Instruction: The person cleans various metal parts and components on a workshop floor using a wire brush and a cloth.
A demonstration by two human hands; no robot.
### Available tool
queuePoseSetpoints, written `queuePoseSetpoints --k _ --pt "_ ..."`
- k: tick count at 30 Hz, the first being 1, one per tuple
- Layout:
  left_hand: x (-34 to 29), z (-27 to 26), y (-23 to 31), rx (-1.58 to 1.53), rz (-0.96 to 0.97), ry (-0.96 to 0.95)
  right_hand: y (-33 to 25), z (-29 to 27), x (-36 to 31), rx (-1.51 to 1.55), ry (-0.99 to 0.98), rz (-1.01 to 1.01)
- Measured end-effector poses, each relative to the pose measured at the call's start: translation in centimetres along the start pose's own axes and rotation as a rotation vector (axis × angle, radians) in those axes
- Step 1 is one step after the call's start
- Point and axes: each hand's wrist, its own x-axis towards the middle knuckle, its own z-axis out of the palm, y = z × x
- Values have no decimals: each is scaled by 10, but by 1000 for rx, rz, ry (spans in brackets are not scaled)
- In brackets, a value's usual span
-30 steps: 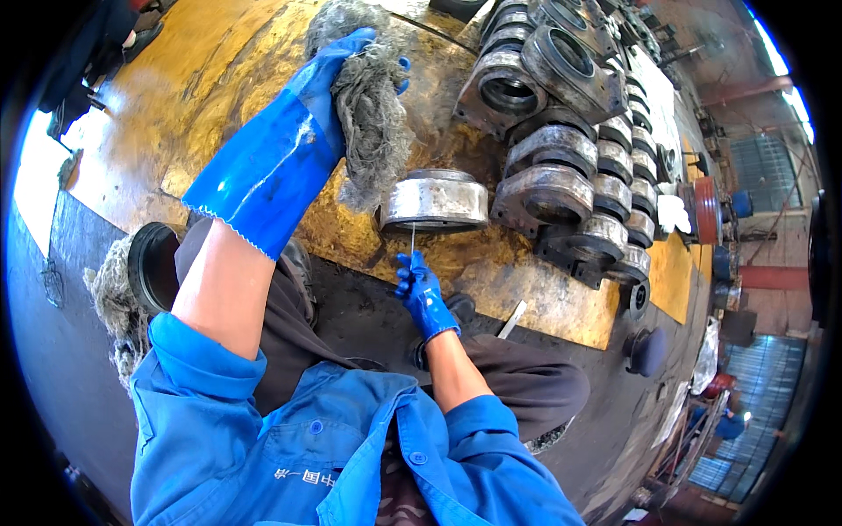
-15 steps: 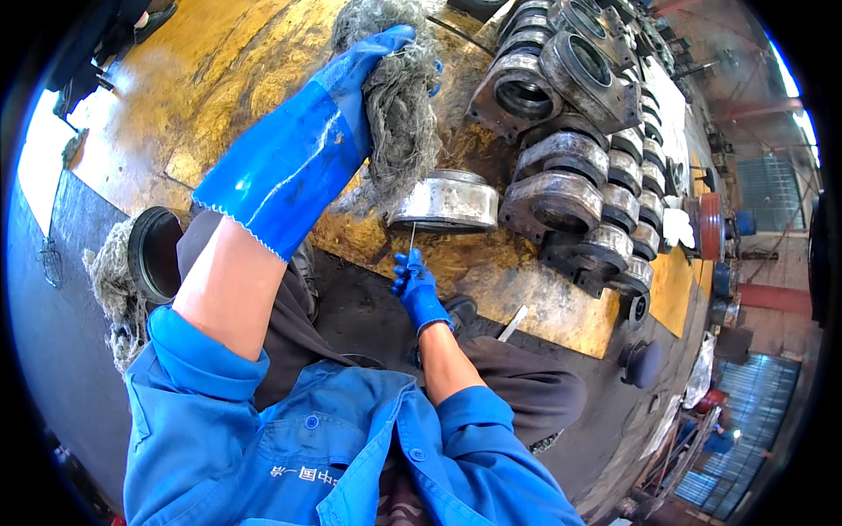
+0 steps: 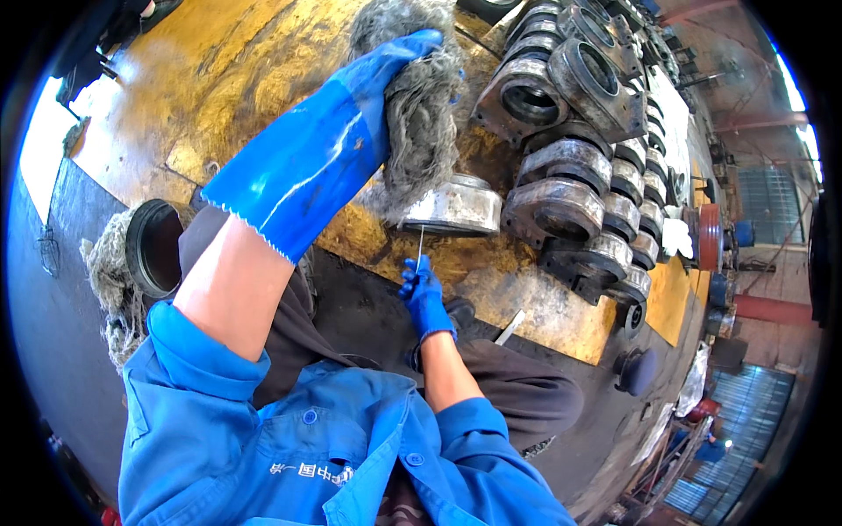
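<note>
My left hand (image 3: pixel 368 88), in a long blue glove, is raised and grips a wad of grey cotton waste (image 3: pixel 421 114) that hangs down over a shiny metal ring (image 3: pixel 452 206). The ring lies on a greasy yellow metal table (image 3: pixel 219 79). My right hand (image 3: pixel 425 294), also in a blue glove, is low by the table's near edge and pinches a thin metal rod (image 3: pixel 421 241) pointing up at the ring.
Several heavy grey bearing housings (image 3: pixel 561 188) lie in rows on the right of the table. A black ring (image 3: pixel 153 245) with more cotton waste (image 3: pixel 110 280) sits at the left. A small metal strip (image 3: pixel 510 326) lies at the table's edge. The dark floor is below.
My left hand has risen with the cotton waste toward the upper middle. My right hand stays by the table edge with the rod.
</note>
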Motion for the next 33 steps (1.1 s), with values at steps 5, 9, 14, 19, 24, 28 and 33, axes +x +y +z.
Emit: queuePoseSetpoints --k 5,9,14,19,24,28,33 --pt "-3 8 0 -1 -112 51 16 7 6 -1 -27 -2" --pt "-1 -7 -14 12 -47 -11 11 8 -15 -49 80 -135" --pt "-10 1 -5 29 -87 21 3 19 -37 -218 -8 -232" --pt "-4 4 -7 -10 -48 9 -12 3 -14 -181 9 -171" --pt "-8 -2 -2 -67 -117 -12 2 11 -7 -54 -82 -57" --pt "-8 -2 -7 -11 -122 7 1 1 -10 -89 -62 -48" --pt "0 -16 -19 42 -23 -27 10 6 -5 -26 -69 -117"
